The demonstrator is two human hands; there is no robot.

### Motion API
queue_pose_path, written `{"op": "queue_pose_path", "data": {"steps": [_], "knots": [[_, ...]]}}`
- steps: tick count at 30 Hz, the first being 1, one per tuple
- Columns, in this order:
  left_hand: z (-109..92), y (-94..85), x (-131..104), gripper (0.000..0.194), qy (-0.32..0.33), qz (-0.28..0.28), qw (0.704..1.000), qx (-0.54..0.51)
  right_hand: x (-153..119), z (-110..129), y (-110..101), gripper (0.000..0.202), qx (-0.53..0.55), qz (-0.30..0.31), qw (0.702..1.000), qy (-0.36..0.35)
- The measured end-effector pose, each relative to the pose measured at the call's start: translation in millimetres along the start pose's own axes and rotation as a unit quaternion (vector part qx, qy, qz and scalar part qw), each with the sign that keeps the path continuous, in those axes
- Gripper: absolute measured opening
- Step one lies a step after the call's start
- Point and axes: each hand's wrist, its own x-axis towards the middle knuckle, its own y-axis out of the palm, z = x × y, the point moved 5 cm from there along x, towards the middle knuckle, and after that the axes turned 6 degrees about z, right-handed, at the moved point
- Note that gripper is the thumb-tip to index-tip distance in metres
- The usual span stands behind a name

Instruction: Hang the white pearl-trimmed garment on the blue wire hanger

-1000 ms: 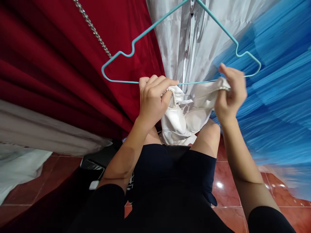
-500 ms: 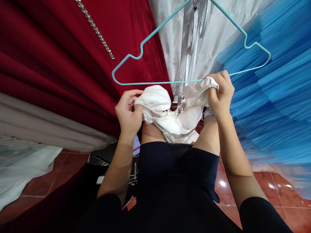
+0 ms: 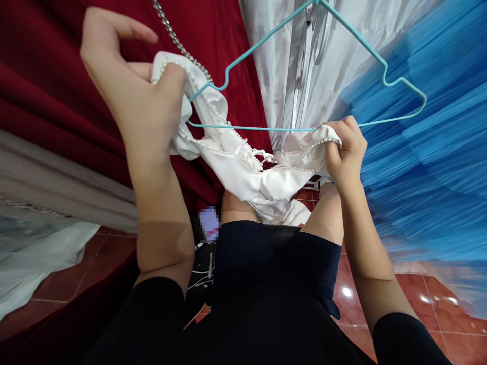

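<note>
A white garment with pearl-beaded edges stretches between my hands, its lower part hanging over my knees. My left hand, raised at the upper left, pinches one strap of it between thumb and fingers, with the index finger sticking out. My right hand grips the other strap near the hanger's lower bar. A light blue hanger hangs in front of me. Its left end passes behind or through the left strap, beside my left hand; its right end is bare.
Dark red fabric and a silver chain hang at the left. White cloth hangs behind the hanger, blue tulle at the right. A phone and cables lie beside my left leg.
My left hand has moved up and left, pulling the left strap over the hanger's left end. My right hand has stayed nearly still on its strap.
</note>
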Motion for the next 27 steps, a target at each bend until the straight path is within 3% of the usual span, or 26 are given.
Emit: {"op": "queue_pose_path", "data": {"steps": [3, 8, 13, 15, 17, 19, 21, 24, 27], "knots": [[-26, 16.1, 10, 0.037, 0.068, 0.009, 0.998, 0.0, -2, 3, 3, 0.032, 0.019, 0.002, 1.0, 0.0], [-57, 32.0, 16, 0.028, -0.029, 0.024, 0.995, 0.094, -3, 1, 2, 0.034, 0.017, 0.007, 1.0, 0.013], [-95, 32.0, -1, 0.044, 0.054, -0.011, 0.998, 0.02, -2, -3, 4, 0.033, 0.011, 0.009, 1.0, 0.012], [-112, 42.2, -15, 0.041, 0.075, 0.033, 0.996, -0.029, -1, -3, 5, 0.03, 0.024, -0.001, 1.0, 0.006], [-124, 64.0, -32, 0.025, 0.06, 0.145, 0.986, -0.06, 0, -4, 6, 0.028, 0.038, -0.01, 0.999, 0.001], [-128, 89.0, -51, 0.017, 0.033, 0.257, 0.965, -0.051, 0, -6, 6, 0.026, 0.046, -0.012, 0.999, 0.0], [-124, 108.2, -66, 0.019, 0.015, 0.322, 0.947, -0.002, -2, -5, 6, 0.026, 0.049, -0.008, 0.999, -0.006], [-117, 119.6, -75, 0.026, -0.001, 0.345, 0.937, 0.054, -8, 3, 6, 0.031, 0.046, -0.012, 0.998, -0.029], [-120, 116.8, -71, 0.027, -0.005, 0.342, 0.939, 0.035, -18, 9, 1, 0.041, 0.005, -0.043, 0.998, -0.049]]}}
